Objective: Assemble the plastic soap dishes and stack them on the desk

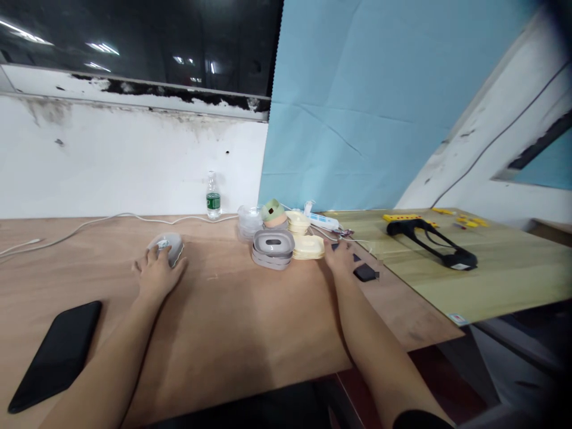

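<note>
At the left, my left hand [157,273] lies low over the table with its fingers spread. Its fingertips rest at the near side of a pale rounded container [175,244] with something whitish and green in it. My right hand [340,260] reaches forward, fingers stretched out, just right of a stack of cream-coloured trays [308,247]. Whether it touches that stack I cannot tell. A stack of grey trays [272,253], the top one with an oval slot, stands between the hands. Behind are clear plastic cups [249,223], a green square piece [272,211] and cream bowls [297,221].
A black phone [58,354] lies at the left. Beside my right hand is a small black object [365,273]. A water bottle [213,196] stands by the wall, with a white cable [129,215] and power strip [324,222]. A black headgear-like frame [433,245] lies right.
</note>
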{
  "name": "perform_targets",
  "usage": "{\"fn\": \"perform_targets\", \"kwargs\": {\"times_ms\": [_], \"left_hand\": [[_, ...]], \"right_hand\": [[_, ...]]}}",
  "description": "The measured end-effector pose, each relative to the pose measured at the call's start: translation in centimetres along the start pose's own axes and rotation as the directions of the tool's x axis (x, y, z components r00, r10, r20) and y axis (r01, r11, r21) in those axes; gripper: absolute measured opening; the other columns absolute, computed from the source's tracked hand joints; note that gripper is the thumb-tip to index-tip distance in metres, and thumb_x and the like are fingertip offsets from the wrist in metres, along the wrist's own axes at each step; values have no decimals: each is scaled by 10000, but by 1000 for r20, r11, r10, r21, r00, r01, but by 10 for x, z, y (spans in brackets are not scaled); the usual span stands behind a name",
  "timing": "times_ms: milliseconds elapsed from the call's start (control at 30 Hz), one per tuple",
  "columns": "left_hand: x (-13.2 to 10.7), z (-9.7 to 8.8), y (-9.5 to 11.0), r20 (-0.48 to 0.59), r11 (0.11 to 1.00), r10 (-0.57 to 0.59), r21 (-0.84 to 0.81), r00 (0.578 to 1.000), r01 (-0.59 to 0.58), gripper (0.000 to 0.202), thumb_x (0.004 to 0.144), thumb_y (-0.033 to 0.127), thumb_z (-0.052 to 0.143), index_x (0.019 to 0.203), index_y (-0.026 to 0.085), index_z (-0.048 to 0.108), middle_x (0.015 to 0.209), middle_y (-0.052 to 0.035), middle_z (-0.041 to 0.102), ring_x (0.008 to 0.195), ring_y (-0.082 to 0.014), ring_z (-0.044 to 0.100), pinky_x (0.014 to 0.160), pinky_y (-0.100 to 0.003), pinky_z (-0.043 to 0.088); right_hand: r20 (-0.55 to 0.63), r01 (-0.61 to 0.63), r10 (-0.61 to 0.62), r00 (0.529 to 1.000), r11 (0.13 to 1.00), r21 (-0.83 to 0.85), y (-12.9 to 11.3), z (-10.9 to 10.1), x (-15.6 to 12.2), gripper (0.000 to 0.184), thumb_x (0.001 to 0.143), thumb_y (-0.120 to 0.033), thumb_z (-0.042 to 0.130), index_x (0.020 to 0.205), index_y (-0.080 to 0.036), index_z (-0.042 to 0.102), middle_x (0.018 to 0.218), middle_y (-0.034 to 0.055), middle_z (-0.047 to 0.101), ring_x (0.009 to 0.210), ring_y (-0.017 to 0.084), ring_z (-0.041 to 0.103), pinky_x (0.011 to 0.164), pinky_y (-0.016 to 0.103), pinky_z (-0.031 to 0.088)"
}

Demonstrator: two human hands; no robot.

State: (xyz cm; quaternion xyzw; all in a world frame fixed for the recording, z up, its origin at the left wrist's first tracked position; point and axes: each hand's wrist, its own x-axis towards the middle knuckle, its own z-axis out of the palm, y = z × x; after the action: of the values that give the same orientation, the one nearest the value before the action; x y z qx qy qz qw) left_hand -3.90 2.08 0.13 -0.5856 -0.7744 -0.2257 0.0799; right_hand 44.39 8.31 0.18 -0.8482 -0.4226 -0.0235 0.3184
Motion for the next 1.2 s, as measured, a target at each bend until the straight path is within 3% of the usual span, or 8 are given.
{"fn": "perform_targets", "kwargs": {"times_ms": [133,333,533,667,767,867,1033,1200], "left_hand": [[-7,-3,13,-19,996,82,30,996,-81,601,821,560,478,1283,177,525,1390,-174,450,1270,-381,364,1059,-600,135],[-18,-4,34,-68,918,373,-119,925,-379,492,814,529,532,1183,208,590,1185,-120,639,1143,-324,519,1095,-545,119],[-26,-7,44,-131,642,678,-375,723,-669,374,821,480,565,1075,210,621,1038,-84,682,995,-237,601,1007,-409,350],[-29,-4,46,-33,730,618,-346,785,-589,612,757,584,601,1241,214,542,1277,-133,553,1140,-315,522,977,-465,367],[-29,5,43,65,843,458,-349,886,-410,768,724,641,597,1340,208,446,1338,-155,487,1187,-353,493,975,-502,374],[-27,13,39,130,834,366,-485,922,-263,855,715,612,622,1396,172,349,1280,-159,536,1175,-328,525,968,-471,414],[-28,17,35,191,638,519,-735,833,-229,872,758,508,630,1455,164,233,1365,-169,499,1222,-288,519,1010,-449,422],[-31,10,40,116,632,579,-689,807,-354,910,692,508,700,1432,162,299,1405,-177,442,1274,-320,456,1045,-481,384]], "right_hand": [[-235,236,-209,949,967,96,-15,-5,-13,487,888,-471,398,1234,-149,517,1340,186,460,1283,329,384,1059,578,208],[-404,717,-597,693,630,300,-53,-13,-62,340,868,-340,480,1151,-169,559,1195,152,539,1163,290,491,997,509,367],[-314,864,-877,365,193,466,-82,-13,-125,308,844,-278,570,1148,-227,570,1118,108,595,1059,251,565,910,436,479],[-129,842,-977,167,73,535,-90,-7,-146,433,833,-366,614,1235,-229,529,1168,103,598,1068,239,568,920,419,481],[-27,828,-990,137,99,552,-92,-4,-151,446,847,-385,599,1260,-233,519,1186,97,599,1076,227,570,932,412,477],[3,829,-987,159,135,543,-91,-4,-150,436,853,-369,592,1262,-232,524,1183,99,601,1084,230,567,939,420,473],[17,818,-980,196,173,548,-91,-7,-145,471,847,-376,604,1284,-227,509,1207,113,592,1117,244,554,961,441,462],[99,814,-984,146,177,554,-91,-6,-145,689,806,-437,652,1403,-229,377,1397,128,457,1269,270,446,1041,477,393]]}}
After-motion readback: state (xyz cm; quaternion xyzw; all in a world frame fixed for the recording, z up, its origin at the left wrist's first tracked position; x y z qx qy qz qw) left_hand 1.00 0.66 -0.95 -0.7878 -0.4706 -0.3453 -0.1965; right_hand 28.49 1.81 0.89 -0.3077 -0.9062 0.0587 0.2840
